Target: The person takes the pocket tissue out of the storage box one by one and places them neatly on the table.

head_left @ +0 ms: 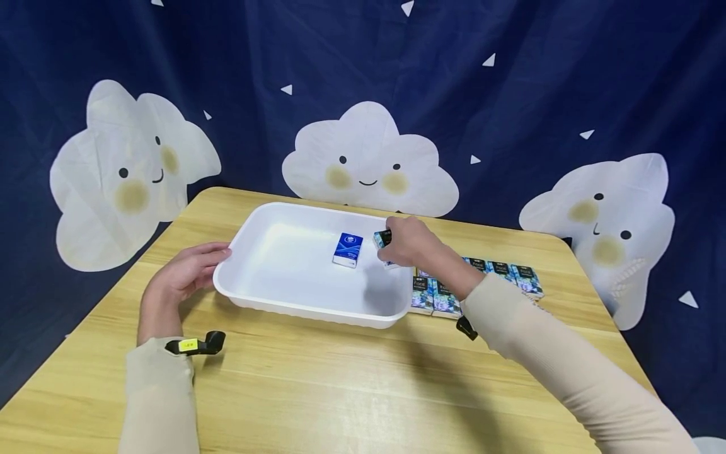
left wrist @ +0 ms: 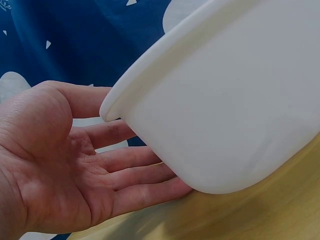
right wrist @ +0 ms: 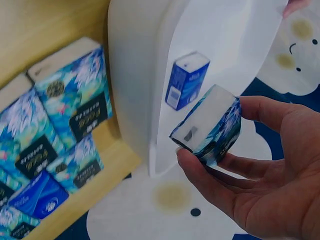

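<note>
A white plastic basin point(head_left: 306, 302) stands on the wooden table. At its left end my left hand point(head_left: 190, 271) has its fingers straight along the outer wall, with the thumb at the rim point(left wrist: 142, 57). Over the basin's right end my right hand point(head_left: 411, 243) pinches a small floral tissue pack point(right wrist: 207, 127) between thumb and fingers. Inside the basin, a blue tissue pack point(head_left: 348, 250) lies near that held pack.
Several floral tissue packs point(head_left: 446, 299) lie in rows on the table point(head_left: 340, 378), right of the basin and partly behind my right forearm. A blue pack point(right wrist: 40, 199) lies among them. A dark blue cloud-print curtain point(head_left: 249, 57) hangs behind the table.
</note>
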Demonstrator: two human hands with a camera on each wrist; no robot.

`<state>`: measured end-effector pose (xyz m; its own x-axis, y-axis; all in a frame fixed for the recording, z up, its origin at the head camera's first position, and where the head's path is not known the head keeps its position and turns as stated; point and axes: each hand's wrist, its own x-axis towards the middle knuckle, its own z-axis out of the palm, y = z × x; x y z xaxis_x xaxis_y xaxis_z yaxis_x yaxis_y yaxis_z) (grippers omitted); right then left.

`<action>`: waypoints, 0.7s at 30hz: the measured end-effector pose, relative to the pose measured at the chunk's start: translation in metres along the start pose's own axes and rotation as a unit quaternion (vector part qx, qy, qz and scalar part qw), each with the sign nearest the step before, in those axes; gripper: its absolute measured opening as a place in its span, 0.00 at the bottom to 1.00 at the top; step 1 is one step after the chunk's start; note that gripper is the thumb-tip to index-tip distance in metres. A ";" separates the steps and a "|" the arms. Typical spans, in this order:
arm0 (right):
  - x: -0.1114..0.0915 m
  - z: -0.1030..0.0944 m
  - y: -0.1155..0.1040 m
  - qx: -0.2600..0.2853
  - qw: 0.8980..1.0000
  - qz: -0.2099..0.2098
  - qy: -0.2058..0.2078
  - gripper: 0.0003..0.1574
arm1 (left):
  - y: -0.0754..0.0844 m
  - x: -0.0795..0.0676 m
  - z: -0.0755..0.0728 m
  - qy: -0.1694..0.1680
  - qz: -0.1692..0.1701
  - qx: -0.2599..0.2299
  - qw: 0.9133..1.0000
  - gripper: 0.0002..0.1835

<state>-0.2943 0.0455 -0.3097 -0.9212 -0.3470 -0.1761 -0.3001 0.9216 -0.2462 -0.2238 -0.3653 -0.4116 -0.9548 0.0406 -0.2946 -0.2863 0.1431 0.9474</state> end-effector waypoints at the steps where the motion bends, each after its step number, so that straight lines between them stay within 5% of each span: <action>1: -0.001 -0.002 0.002 0.003 1.000 0.000 0.002 0.34 | 0.000 0.000 0.000 0.000 0.001 0.000 1.000 0.40; 21: -0.016 -0.021 0.072 0.002 0.998 0.055 0.016 0.37 | -0.001 -0.001 0.000 -0.003 0.005 -0.010 1.000 0.40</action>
<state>-0.3063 0.1213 -0.3045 -0.9562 -0.2371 -0.1718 -0.1951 0.9534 -0.2302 -0.2229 -0.3659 -0.4122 -0.9570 0.0484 -0.2860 -0.2784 0.1233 0.9525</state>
